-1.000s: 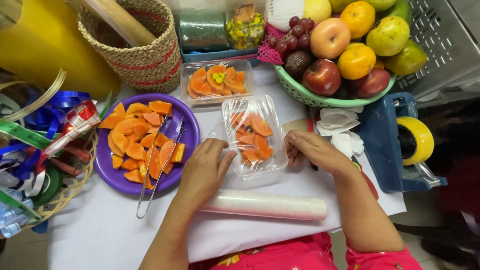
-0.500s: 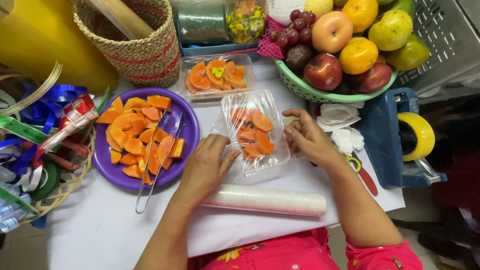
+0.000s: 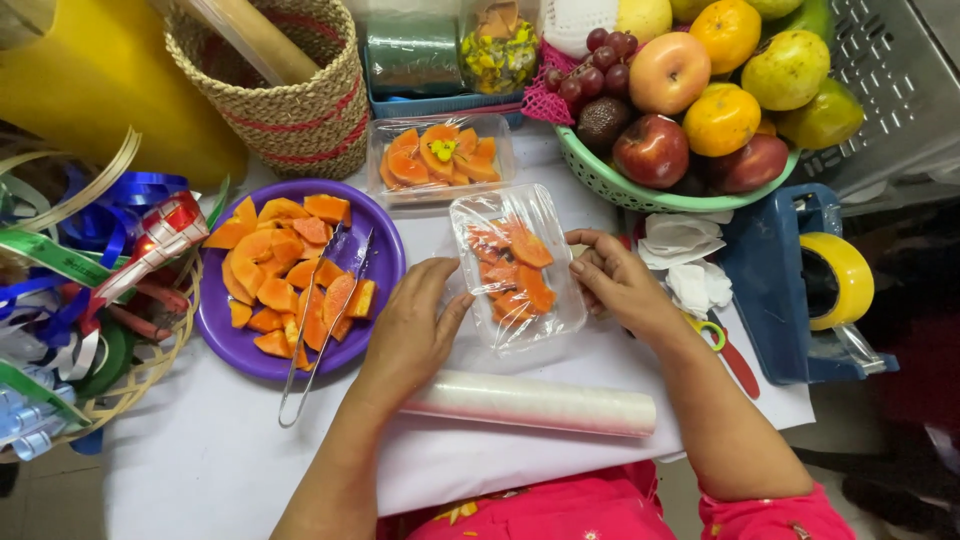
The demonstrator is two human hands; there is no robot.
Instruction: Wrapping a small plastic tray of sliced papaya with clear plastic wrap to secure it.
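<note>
A clear plastic tray (image 3: 515, 268) of orange papaya pieces, covered in cling film, lies tilted on the white table between my hands. My left hand (image 3: 412, 325) grips its left edge with thumb and fingers. My right hand (image 3: 622, 283) holds its right edge, fingers curled on the film. A roll of cling film (image 3: 530, 402) lies just in front of me, under my wrists. A second wrapped tray of papaya (image 3: 440, 158) sits behind the first.
A purple plate (image 3: 372, 228) of papaya chunks with metal tongs (image 3: 320, 330) is on the left. Behind stand a woven basket (image 3: 300, 100) and a green fruit bowl (image 3: 640, 190). Ribbons (image 3: 70, 290) lie far left, scissors (image 3: 725, 350) and a blue tape dispenser (image 3: 790, 280) on the right.
The tray has shifted slightly and tilted as both hands moved along its edges, pressing the film around it. The rest of the table is unchanged.
</note>
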